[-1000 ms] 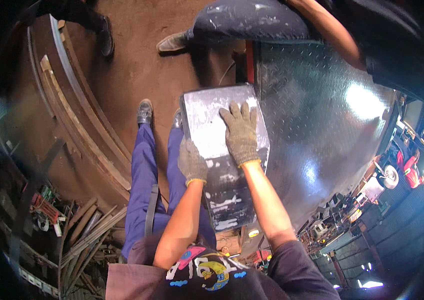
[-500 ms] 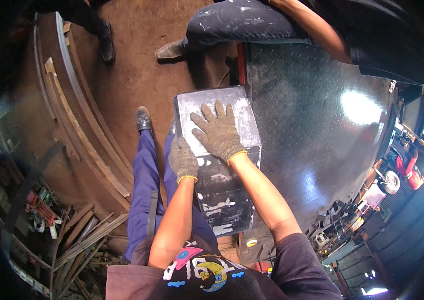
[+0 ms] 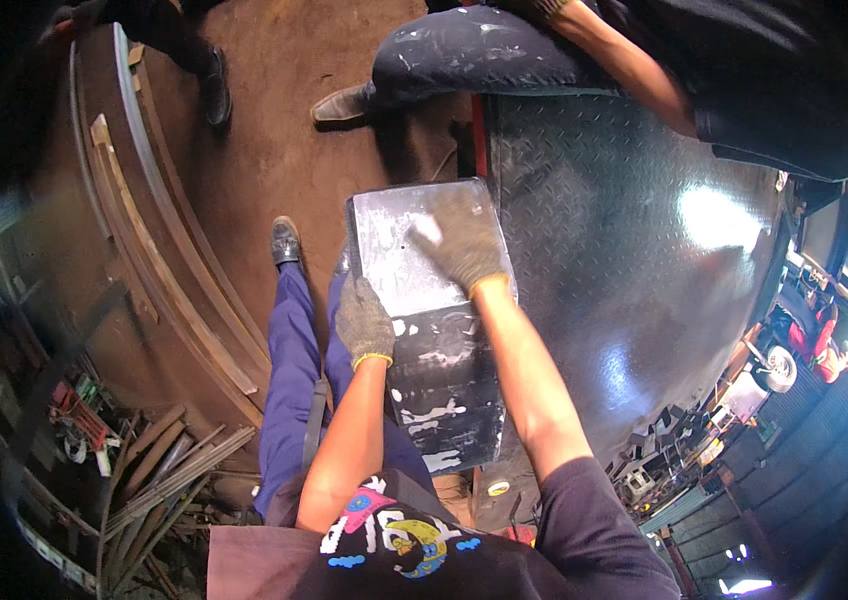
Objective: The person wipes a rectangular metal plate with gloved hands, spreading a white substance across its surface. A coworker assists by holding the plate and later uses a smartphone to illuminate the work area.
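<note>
A box-shaped block [image 3: 392,250] stands between my legs and a metal plate, its top face silvery with whitish smears. Dark paint with white patches covers its near side. My right hand [image 3: 462,245], in a grey-brown knit glove, lies on the upper right of the top face. Its fingers are blurred, but the hand looks flat with the thumb out; whether something thin is under it cannot be seen. My left hand [image 3: 364,322], gloved alike, rests along the block's left edge, fingers stretched forward against its side.
A dark tread plate [image 3: 624,260] spreads to the right. Beyond it sits another person with a paint-spotted trouser leg [image 3: 494,50]; another person's shoe [image 3: 215,90] shows at far left. Long curved strips [image 3: 179,270] and a pile of scrap bars [image 3: 169,475] lie left.
My right hand has slid right across the top face and turned blurred, uncovering more of the middle. The left hand stays at the edge. The seated person's arm has shifted slightly.
</note>
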Motion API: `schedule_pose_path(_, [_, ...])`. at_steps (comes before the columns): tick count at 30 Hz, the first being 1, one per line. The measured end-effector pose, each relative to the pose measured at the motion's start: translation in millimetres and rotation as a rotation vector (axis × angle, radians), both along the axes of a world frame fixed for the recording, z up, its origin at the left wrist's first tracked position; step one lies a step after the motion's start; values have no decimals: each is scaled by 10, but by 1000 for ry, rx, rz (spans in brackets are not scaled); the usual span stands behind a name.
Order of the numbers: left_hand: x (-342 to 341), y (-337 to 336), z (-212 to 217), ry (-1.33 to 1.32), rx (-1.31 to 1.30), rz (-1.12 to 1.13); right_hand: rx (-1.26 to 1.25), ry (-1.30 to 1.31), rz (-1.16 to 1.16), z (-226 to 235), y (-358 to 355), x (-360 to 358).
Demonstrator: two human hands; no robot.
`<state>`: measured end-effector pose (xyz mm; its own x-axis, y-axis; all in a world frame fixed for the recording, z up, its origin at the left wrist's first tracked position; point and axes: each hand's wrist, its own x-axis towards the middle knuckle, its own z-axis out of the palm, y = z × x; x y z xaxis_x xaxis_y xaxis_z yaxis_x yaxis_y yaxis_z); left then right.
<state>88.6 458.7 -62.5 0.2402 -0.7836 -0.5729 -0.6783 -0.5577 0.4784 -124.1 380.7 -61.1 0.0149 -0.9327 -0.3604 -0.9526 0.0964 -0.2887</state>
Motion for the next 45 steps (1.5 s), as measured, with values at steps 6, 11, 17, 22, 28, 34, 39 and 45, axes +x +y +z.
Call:
schedule_pose_path(6, [-60, -167, 176, 45, 4, 67, -49, -216, 183, 192, 239, 385])
schedule_pose_path(11, [-51, -128, 103, -24, 19, 44, 132, -40, -6, 109, -77, -99])
schedule_pose_path(17, [-88, -164, 178, 19, 70, 78, 83, -159, 47, 137, 130, -36])
schedule_pose_path(22, [-58, -131, 154, 10, 93, 35, -27, -71, 104, 377, 400, 250])
schedule_pose_path(28, [-17, -57, 101, 5, 28, -28, 162, 146, -115, 381, 165, -294])
schedule_pose_path(34, [-27, -42, 69, -3, -16, -2, 47, -77, 112, 523, 524, 106])
schedule_pose_path(39, [-9, -52, -9, -6, 36, -43, -47, 202, -77, 371, 342, -10])
schedule_pose_path(45, [-127, -163, 174, -28, 38, 6, -35, -42, 7, 114, 325, 34])
